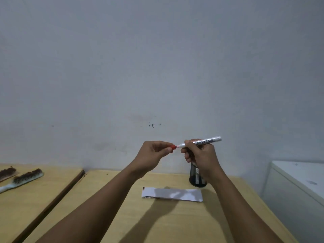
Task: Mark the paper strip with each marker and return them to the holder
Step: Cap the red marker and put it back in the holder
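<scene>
Both hands work above the tabletop (112, 216): left hand (154, 153) pinches the red cap (173, 146), right hand (199, 153) grips the marker (205, 141). Keep cap and nib coaxial, whichever way it goes. Paper strip (172, 194) lies at 6 o'clock; holder (197, 179) at its 1 o'clock.

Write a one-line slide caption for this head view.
Right hand holds a white marker, left hand its red cap, above a white paper strip and black mesh holder.
</scene>
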A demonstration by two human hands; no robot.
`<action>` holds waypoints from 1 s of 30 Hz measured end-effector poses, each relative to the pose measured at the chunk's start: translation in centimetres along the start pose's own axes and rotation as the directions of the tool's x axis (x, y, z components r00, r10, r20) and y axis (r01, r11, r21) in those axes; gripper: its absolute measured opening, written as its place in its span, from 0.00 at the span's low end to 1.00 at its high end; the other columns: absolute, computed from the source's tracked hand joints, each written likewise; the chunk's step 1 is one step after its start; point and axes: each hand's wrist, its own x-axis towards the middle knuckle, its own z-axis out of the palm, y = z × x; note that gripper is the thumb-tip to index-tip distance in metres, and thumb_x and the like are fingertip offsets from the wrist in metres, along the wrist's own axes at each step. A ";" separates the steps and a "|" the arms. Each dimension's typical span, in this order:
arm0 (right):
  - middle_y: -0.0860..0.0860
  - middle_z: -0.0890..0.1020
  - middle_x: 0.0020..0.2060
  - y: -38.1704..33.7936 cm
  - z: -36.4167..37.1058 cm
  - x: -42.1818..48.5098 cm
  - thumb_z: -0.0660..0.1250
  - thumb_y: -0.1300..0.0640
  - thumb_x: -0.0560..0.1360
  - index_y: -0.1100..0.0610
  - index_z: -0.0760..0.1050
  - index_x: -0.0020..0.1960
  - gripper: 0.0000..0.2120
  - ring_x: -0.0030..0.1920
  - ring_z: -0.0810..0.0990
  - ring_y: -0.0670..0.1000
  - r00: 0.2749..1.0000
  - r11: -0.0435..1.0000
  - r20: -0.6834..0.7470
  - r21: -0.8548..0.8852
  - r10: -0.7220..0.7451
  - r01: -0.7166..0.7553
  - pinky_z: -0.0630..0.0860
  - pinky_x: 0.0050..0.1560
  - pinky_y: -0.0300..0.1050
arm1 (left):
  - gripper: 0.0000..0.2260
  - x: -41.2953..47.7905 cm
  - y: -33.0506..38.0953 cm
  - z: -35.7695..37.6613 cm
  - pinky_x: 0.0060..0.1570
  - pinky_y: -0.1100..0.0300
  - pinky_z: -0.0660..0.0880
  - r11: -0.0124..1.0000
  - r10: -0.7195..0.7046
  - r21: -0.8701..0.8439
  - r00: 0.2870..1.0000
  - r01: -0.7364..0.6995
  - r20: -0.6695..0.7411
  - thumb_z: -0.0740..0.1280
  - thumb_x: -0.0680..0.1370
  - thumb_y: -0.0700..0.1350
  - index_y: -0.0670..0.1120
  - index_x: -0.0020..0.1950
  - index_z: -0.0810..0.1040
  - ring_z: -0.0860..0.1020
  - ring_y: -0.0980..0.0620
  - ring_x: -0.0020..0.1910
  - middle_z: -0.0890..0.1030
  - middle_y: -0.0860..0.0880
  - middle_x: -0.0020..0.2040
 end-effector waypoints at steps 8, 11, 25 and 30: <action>0.56 0.81 0.33 -3.0 -3.1 -0.6 0.69 0.57 0.79 0.63 0.83 0.45 0.10 0.31 0.75 0.50 1.000 0.999 -0.010 0.042 -0.024 0.024 0.73 0.32 0.42 | 0.08 0.6 4.4 3.9 0.43 0.71 0.76 0.988 0.154 0.033 0.988 -0.154 -0.010 0.74 0.74 0.41 0.43 0.52 0.86 0.83 0.62 0.43 0.87 0.50 0.45; 0.55 0.79 0.32 -2.6 -4.0 -0.7 0.69 0.55 0.79 0.65 0.83 0.46 0.12 0.30 0.74 0.49 0.999 0.994 -0.031 0.098 0.040 -0.037 0.73 0.31 0.40 | 0.08 1.1 4.7 5.2 0.40 0.70 0.75 0.939 0.258 0.240 0.966 -0.246 -0.020 0.76 0.73 0.44 0.45 0.50 0.87 0.80 0.63 0.38 0.87 0.52 0.42; 0.49 0.81 0.41 2.4 -7.7 3.4 0.73 0.60 0.76 0.51 0.80 0.53 0.08 0.37 0.78 0.45 0.940 0.724 -0.052 -0.653 -0.337 0.223 0.76 0.39 0.33 | 0.11 6.6 3.3 9.4 0.59 0.44 0.70 0.735 0.353 0.604 0.934 -0.307 0.045 0.71 0.75 0.57 0.56 0.55 0.83 0.78 0.61 0.41 0.85 0.59 0.46; 0.49 0.84 0.44 5.0 -9.6 6.5 0.73 0.58 0.76 0.56 0.82 0.53 0.06 0.42 0.81 0.46 0.955 0.820 -0.143 -0.554 -0.261 0.141 0.73 0.39 0.27 | 0.21 9.1 -0.1 10.9 0.52 0.45 0.78 0.838 0.259 0.500 0.966 -0.217 -0.015 0.67 0.72 0.65 0.56 0.58 0.80 0.81 0.59 0.39 0.85 0.58 0.43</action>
